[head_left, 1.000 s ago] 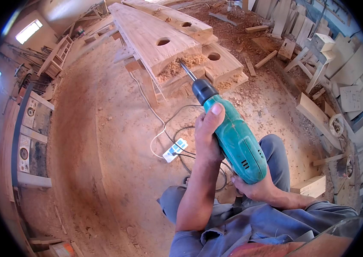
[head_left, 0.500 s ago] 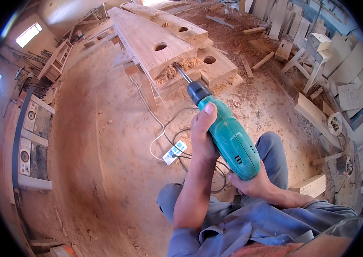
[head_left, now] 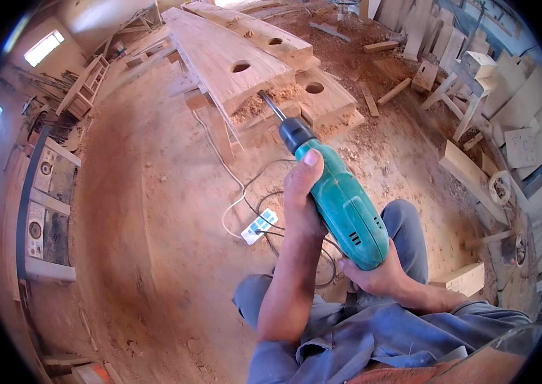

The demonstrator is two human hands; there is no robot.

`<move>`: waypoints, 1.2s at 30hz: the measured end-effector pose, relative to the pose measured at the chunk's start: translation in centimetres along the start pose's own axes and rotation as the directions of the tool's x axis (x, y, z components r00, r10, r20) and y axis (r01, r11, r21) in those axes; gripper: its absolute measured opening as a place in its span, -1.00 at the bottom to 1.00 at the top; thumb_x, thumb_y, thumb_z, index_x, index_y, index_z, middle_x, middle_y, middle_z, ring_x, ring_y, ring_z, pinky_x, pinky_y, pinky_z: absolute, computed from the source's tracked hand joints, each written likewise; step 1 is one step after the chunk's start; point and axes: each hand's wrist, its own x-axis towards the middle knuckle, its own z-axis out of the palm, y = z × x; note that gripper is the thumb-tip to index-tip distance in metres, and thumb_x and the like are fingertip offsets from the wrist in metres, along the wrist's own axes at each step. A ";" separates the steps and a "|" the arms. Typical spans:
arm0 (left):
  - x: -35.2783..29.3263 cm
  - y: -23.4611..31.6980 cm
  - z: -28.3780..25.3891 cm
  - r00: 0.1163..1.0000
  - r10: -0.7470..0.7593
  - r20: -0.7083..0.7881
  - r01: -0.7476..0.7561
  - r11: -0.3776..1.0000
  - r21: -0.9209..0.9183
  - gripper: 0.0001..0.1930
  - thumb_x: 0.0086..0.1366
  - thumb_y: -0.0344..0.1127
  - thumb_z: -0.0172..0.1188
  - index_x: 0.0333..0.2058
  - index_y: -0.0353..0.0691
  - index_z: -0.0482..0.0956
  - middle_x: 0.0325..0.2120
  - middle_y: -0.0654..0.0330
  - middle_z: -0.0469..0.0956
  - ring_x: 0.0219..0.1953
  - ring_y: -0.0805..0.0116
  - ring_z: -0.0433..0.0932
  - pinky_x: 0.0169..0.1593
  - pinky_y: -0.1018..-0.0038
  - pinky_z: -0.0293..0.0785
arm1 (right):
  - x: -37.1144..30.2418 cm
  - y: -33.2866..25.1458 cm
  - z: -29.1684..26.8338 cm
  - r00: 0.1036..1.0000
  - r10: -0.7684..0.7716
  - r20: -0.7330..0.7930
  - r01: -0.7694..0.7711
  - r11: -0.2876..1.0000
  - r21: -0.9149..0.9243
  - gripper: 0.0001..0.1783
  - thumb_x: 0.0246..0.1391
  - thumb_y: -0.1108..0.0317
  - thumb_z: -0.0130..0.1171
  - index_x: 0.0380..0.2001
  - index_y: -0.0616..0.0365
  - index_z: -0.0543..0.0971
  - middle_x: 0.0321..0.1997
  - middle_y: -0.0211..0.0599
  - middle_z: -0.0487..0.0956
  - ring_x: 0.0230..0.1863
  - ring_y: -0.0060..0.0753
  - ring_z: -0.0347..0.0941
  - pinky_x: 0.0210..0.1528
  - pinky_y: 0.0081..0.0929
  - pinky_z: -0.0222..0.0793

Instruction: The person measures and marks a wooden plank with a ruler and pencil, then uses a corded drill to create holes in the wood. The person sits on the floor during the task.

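A green power drill [head_left: 347, 205] with a black chuck points away from me, up and to the left. My left hand [head_left: 301, 195] is wrapped round the drill's front body, thumb on top. Under the rear end, my right hand [head_left: 380, 272] grips the drill; its fingers are mostly hidden behind the casing. The drill bit [head_left: 273, 105] reaches into the end of a thick wooden plank [head_left: 232, 57], which has a round hole in its top face. Wood shavings [head_left: 251, 109] are heaped at that end, around the bit.
More holed planks [head_left: 328, 102] lie stacked beside and under it. A white power strip [head_left: 260, 226] with cables lies on the dusty floor. Wooden benches [head_left: 469, 89] and offcuts stand at the right; a wood-framed piece with round dials [head_left: 40, 192] is at the left.
Almost nothing differs. The view shifts very slightly, and the drill stays in both hands with its bit at the plank's end.
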 end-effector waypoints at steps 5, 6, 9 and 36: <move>0.3 -0.1 -0.5 1.000 -0.010 0.011 0.010 1.000 -0.009 -0.35 0.23 0.25 0.17 -0.10 -0.32 0.49 -0.35 -0.08 0.59 -0.40 0.06 0.66 -0.34 0.16 0.66 | 0.3 0.1 -0.1 1.000 0.012 0.021 -0.013 1.000 0.011 -0.86 0.05 0.49 0.31 -0.28 0.23 0.62 -0.42 -0.36 0.65 -0.37 -0.60 0.53 -0.30 -0.46 0.46; 0.3 0.0 -0.5 1.000 -0.011 0.016 0.011 1.000 -0.012 -0.35 0.23 0.25 0.17 -0.10 -0.32 0.49 -0.35 -0.08 0.59 -0.40 0.06 0.66 -0.34 0.16 0.66 | 0.3 -0.1 -0.1 0.999 0.029 0.026 -0.030 0.999 0.022 -0.86 0.05 0.49 0.31 -0.29 0.23 0.62 -0.42 -0.36 0.65 -0.37 -0.60 0.54 -0.30 -0.46 0.46; 0.4 -0.1 -0.5 0.999 -0.012 0.035 0.014 0.999 -0.030 -0.35 0.23 0.25 0.18 -0.09 -0.32 0.49 -0.35 -0.08 0.59 -0.41 0.06 0.66 -0.35 0.18 0.66 | 0.4 0.3 -0.1 1.000 0.004 0.023 -0.005 1.000 0.022 -0.87 0.05 0.49 0.31 -0.30 0.23 0.62 -0.42 -0.36 0.65 -0.38 -0.58 0.54 -0.31 -0.45 0.47; 0.7 0.1 -0.6 0.999 0.008 0.036 -0.007 1.000 -0.013 -0.38 0.27 0.24 0.15 -0.11 -0.32 0.49 -0.37 -0.10 0.59 -0.40 0.06 0.65 -0.33 0.18 0.66 | 0.8 0.3 0.1 1.000 -0.015 0.018 0.015 1.000 0.002 -0.83 0.07 0.49 0.31 -0.25 0.26 0.62 -0.38 -0.39 0.65 -0.33 -0.60 0.53 -0.26 -0.48 0.46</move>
